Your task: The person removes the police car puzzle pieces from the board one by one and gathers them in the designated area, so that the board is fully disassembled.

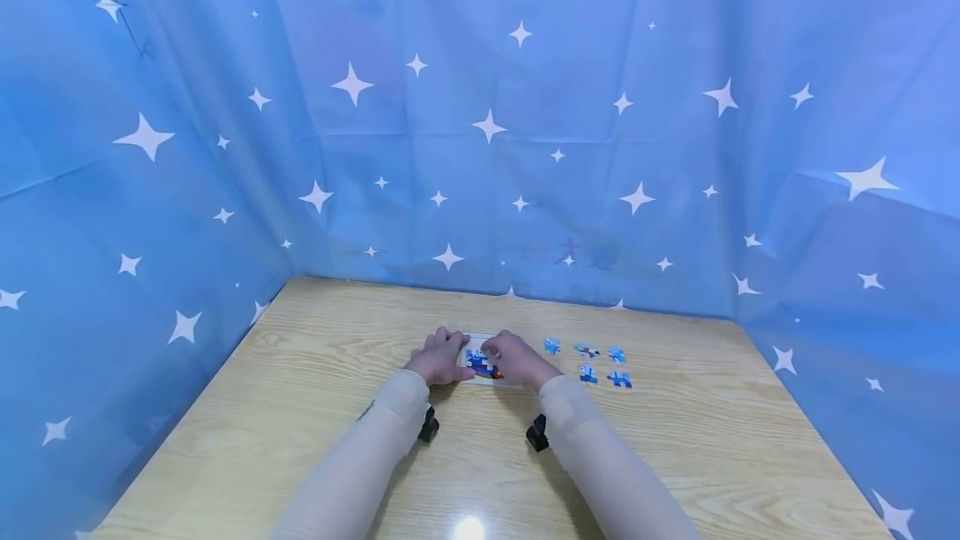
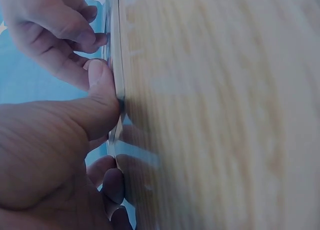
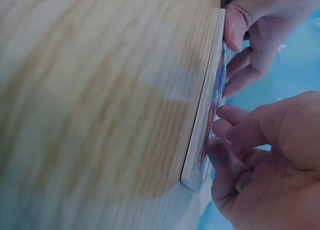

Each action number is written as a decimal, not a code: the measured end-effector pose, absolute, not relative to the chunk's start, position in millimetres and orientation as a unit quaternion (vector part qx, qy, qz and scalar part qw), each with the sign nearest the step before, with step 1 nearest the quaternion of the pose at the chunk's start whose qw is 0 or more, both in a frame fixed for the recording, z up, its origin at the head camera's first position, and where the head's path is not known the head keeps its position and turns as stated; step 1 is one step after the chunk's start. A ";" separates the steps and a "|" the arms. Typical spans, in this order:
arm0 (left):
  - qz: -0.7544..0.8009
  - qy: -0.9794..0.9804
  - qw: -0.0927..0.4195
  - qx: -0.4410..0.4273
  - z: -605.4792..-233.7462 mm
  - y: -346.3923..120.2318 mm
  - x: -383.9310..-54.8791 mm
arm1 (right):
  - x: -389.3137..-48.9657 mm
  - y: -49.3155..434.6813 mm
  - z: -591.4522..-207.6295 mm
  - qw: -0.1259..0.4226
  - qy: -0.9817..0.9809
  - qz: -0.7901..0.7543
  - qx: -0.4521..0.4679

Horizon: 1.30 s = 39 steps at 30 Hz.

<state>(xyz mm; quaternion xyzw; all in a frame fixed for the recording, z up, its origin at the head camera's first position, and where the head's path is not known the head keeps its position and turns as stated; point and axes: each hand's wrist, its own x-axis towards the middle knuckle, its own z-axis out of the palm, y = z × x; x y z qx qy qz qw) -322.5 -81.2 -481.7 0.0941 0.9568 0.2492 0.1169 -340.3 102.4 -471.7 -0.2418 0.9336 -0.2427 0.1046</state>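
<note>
A puzzle board (image 1: 491, 382) with a pale frame lies flat on the table, partly filled with blue and orange picture pieces. My left hand (image 1: 441, 357) holds the board at its left end, the thumb (image 2: 102, 84) against the near edge and the fingers farther back along the side. Over the right part of the board, my right hand (image 1: 516, 358) bends its fingers down, with the fingertips (image 3: 231, 113) right at the picture surface. Whether a puzzle piece is pinched there I cannot tell; the hand covers that part of the board.
Several loose blue puzzle pieces (image 1: 588, 372) lie in two rows on the table, right of the board. The wooden table (image 1: 315, 407) reaches back to a blue curtain (image 1: 487, 190) with white stars, which also hangs along both sides.
</note>
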 end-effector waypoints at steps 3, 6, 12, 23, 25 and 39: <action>0.243 0.959 0.119 0.091 -483.4 -80.9 -323.3 | -339.1 100.8 -471.2 0.110 0.930 -0.253 -0.244; 0.243 0.958 0.119 0.090 -485.0 -81.2 -324.8 | -339.6 99.5 -472.2 0.110 0.931 -0.254 -0.238; 0.246 0.957 0.117 0.096 -489.7 -82.0 -329.1 | -342.3 95.5 -475.1 0.103 0.934 -0.254 -0.227; 0.235 0.960 0.124 0.092 -493.0 -80.0 -334.3 | -344.8 93.3 -477.7 0.103 0.934 -0.278 -0.198; 0.229 0.961 0.127 0.091 -491.1 -79.2 -333.6 | -345.2 93.0 -477.7 0.101 0.934 -0.279 -0.199; 0.223 0.962 0.135 0.082 -478.1 -76.0 -324.4 | -345.0 91.1 -479.6 0.092 0.936 -0.274 -0.203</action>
